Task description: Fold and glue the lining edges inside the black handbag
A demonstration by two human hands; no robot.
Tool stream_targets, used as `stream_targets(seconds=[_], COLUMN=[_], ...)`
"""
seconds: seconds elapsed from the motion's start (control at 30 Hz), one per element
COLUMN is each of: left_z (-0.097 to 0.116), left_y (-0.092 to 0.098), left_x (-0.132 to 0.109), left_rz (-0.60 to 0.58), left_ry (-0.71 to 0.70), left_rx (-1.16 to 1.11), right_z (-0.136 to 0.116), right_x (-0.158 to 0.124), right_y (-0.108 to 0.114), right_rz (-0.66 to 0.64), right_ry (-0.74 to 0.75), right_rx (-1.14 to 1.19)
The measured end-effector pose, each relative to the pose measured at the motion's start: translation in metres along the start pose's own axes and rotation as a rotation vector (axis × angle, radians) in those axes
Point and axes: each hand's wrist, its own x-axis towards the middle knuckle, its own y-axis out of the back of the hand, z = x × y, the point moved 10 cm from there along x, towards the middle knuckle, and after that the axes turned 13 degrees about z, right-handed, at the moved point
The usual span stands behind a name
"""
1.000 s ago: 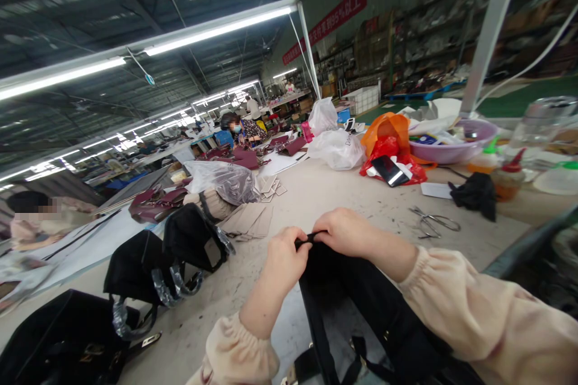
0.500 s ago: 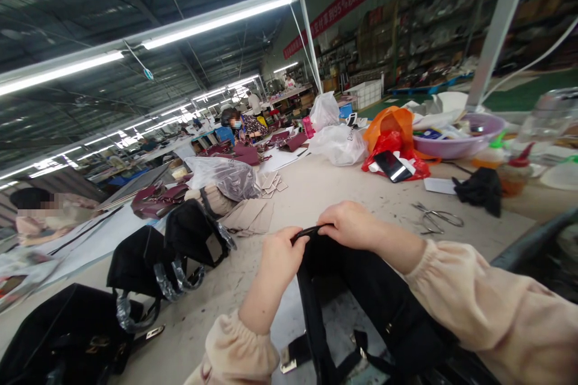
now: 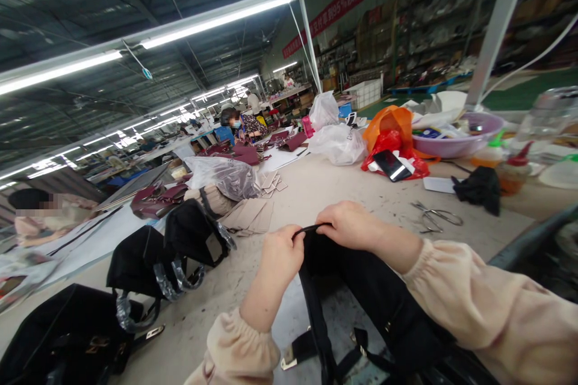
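Observation:
A black bag [image 3: 388,307] with a dark strap and metal fittings lies in front of me, partly below the picture's lower edge. My left hand [image 3: 282,255] pinches the bag's upper edge between thumb and fingers. Just to its right, my right hand [image 3: 345,224] grips the same edge, palm down. A short, slightly arched stretch of black edge shows between the two hands. Beside the bag's left side, a strap end with a metal tip [image 3: 289,363] rests over the table.
Several black bags with plastic-wrapped handles, including one bag [image 3: 63,331], stand left. Scissors [image 3: 436,216] lie right, near a black cloth [image 3: 478,189]. Farther back are a phone [image 3: 392,165], an orange bag [image 3: 389,126] and a purple basin [image 3: 456,144]. A co-worker [image 3: 49,216] sits left.
Both hands keep their hold on the bag's edge and have barely shifted. The edge between them looks slightly thinner and more arched now.

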Motion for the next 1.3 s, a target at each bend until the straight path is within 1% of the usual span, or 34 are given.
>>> stream_targets(seconds=[0.2, 0.33, 0.47, 0.63, 0.77, 0.87, 0.97, 1.1, 1.2, 1.3], left_z=[-0.003, -0.001, 0.001, -0.001, 0.007, 0.013, 0.018, 0.021, 0.019, 0.017], left_y=[-0.001, 0.002, -0.002, -0.006, -0.009, -0.011, -0.014, -0.018, -0.018, -0.018], left_x=[-0.001, 0.001, 0.004, 0.008, 0.011, 0.013, 0.015, 0.017, 0.017, 0.016], left_rz=[-0.01, 0.024, 0.01, 0.017, 0.015, 0.013, 0.014, -0.01, -0.017, -0.034], left_ry=[0.013, 0.01, -0.02, 0.006, -0.023, -0.033, -0.047, -0.048, -0.021, 0.015], left_rx=[-0.015, -0.005, 0.008, 0.031, 0.082, 0.118, 0.133, 0.148, 0.144, 0.094], right_z=[0.0, 0.0, 0.001, 0.015, 0.027, 0.04, 0.048, 0.048, 0.042, 0.025], right_x=[0.0, 0.002, 0.004, 0.004, -0.002, -0.007, -0.011, -0.01, -0.008, -0.004], right_y=[0.0, -0.003, -0.004, -0.006, -0.01, -0.01, -0.008, -0.002, 0.002, 0.01], right_rz=[-0.009, -0.017, -0.005, 0.009, -0.052, -0.076, -0.066, -0.054, -0.07, -0.028], right_ry=[-0.007, -0.024, -0.038, -0.093, -0.102, -0.164, -0.197, -0.157, -0.113, -0.049], right_rx=[-0.016, -0.003, 0.024, 0.155, 0.338, 0.382, 0.366, 0.236, 0.092, 0.059])
